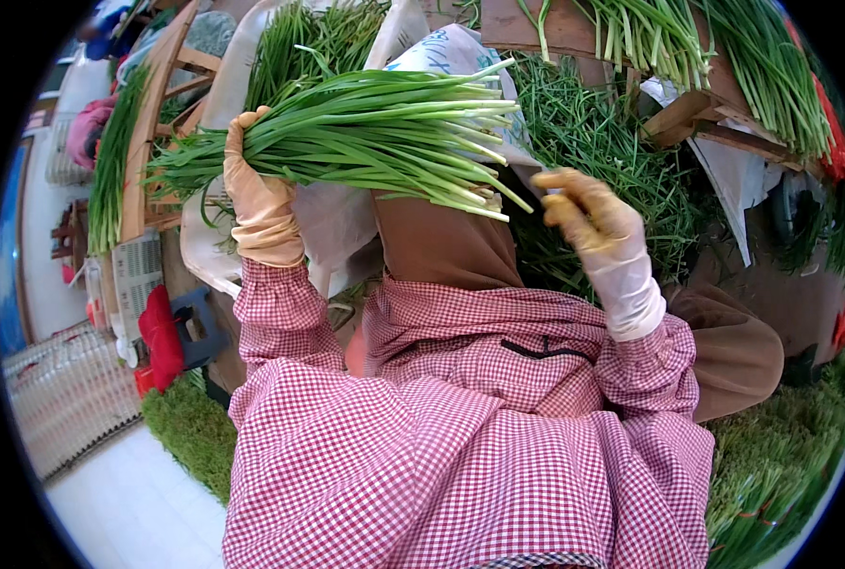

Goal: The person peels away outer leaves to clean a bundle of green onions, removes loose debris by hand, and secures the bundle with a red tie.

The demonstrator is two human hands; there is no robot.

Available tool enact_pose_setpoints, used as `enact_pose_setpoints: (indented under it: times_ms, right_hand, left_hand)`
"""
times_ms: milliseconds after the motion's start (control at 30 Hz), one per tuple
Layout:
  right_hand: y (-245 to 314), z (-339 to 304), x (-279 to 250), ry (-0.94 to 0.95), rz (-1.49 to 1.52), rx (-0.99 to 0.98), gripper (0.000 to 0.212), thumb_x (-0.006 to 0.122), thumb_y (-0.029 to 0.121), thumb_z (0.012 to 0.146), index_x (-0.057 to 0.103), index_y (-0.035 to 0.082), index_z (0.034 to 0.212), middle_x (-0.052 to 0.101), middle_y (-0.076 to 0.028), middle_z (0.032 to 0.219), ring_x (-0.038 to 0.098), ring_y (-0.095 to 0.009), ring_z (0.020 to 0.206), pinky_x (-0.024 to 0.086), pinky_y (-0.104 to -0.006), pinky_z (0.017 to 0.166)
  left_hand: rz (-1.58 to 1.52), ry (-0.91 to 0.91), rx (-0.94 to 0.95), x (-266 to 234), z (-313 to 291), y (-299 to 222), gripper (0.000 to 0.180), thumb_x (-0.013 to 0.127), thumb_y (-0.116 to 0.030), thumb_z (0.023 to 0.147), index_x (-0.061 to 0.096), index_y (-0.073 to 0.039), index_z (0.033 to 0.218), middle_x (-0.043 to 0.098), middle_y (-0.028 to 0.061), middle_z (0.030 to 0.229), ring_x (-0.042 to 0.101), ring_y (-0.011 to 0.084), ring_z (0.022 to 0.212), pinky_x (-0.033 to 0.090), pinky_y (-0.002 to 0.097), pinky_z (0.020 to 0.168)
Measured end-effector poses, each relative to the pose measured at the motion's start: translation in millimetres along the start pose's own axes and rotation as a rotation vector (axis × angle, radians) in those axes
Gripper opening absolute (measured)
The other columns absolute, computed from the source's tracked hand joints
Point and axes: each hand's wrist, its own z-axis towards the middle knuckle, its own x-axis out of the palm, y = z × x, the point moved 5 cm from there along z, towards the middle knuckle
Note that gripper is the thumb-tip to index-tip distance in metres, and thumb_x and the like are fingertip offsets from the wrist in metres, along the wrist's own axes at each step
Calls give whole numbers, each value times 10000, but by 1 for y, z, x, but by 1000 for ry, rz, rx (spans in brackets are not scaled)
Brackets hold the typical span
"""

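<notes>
My left hand (259, 199), in a pale rubber glove, is closed round the leafy part of a large bunch of garlic chives (375, 133). The bunch lies nearly level above my lap, its green leaf tips to the left and its whitish cut stem ends to the right. Just beyond those stem ends is my right hand (600, 237), apart from them. Its glove is stained yellow-brown at the fingers, which are curled together. Whether something small is pinched in them cannot be made out.
Loose chive leaves (593, 161) are heaped at the right behind the bunch. A white sack (451, 47) stands beyond it. More chives lie on a wooden stand (536, 28) at the upper right. A wooden rack (162, 114) and a red cloth (162, 337) are at the left.
</notes>
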Motion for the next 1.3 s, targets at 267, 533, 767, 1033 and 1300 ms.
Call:
enact_pose_setpoints:
  times_ms: [267,533,767,1033,1300]
  right_hand:
    - [21,10,34,178,-678,-265,151,607,260,753,622,142,845,608,-46,706,589,-221,610,465,-316,554]
    - [17,7,40,386,-595,-279,164,605,260,757,607,100,790,583,-82,661,576,-261,601,456,-355,541]
    - [-92,-4,-58,261,-1021,487,256,576,219,796,579,38,977,594,-131,909,589,-249,800,465,-342,725]
    - [-37,59,32,246,182,242,426,577,291,807,536,-21,1095,604,-124,949,566,-178,887,433,-266,797]
    - [-40,55,41,154,246,193,227,565,159,832,584,-30,957,623,-89,771,582,-118,679,466,-225,651]
  left_hand:
    - [54,-29,42,4,0,-2,175,492,-197,869,590,-52,858,615,86,919,587,190,838,500,303,765]
    - [-41,-59,-71,-1,7,4,158,513,-187,858,591,-49,856,619,86,908,587,183,831,501,294,756]
    - [-66,-50,-27,-2,2,2,171,470,-175,881,583,-46,882,610,80,924,577,173,837,486,298,779]
    - [126,29,64,-6,9,5,175,449,-143,882,557,-38,971,579,96,1023,539,194,962,455,317,866]
    - [-288,72,-135,2,7,13,188,477,-189,877,600,-50,908,593,88,1008,552,198,945,440,348,880]
